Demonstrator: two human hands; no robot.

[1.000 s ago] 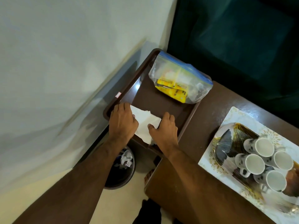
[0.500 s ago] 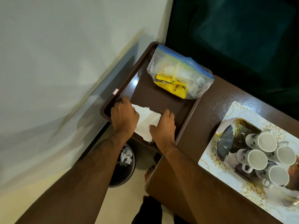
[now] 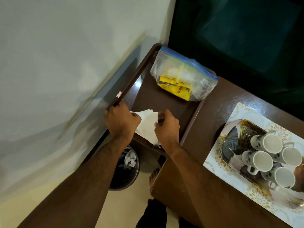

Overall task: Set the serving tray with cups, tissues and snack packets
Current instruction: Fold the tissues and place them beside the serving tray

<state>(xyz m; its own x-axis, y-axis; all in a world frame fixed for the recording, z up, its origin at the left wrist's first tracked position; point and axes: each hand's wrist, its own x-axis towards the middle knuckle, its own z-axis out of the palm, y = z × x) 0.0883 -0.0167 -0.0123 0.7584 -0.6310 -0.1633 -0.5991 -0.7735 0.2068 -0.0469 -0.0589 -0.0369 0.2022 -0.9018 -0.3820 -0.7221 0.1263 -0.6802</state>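
A brown serving tray (image 3: 189, 119) lies on the table's left end, jutting over the edge. White tissues (image 3: 148, 124) rest in its near corner. My left hand (image 3: 121, 122) is curled over the tissues' left side by the tray rim. My right hand (image 3: 167, 127) pinches their right edge with bent fingers. A clear zip bag (image 3: 184, 74) with yellow snack packets (image 3: 175, 87) lies at the tray's far end. Several white cups (image 3: 269, 155) lie on their sides on a patterned platter (image 3: 230, 145) to the right.
The platter sits on a white and gold mat (image 3: 243, 112) on the brown table (image 3: 218, 99). A dark waste bin (image 3: 126, 168) with crumpled paper stands on the floor below the tray. A pale wall is at left, a dark green seat behind.
Both hands were pressed flat on the tissues; now the fingers have curled and the right hand has lifted to pinch the tissues' edge. The camera view has shifted slightly.
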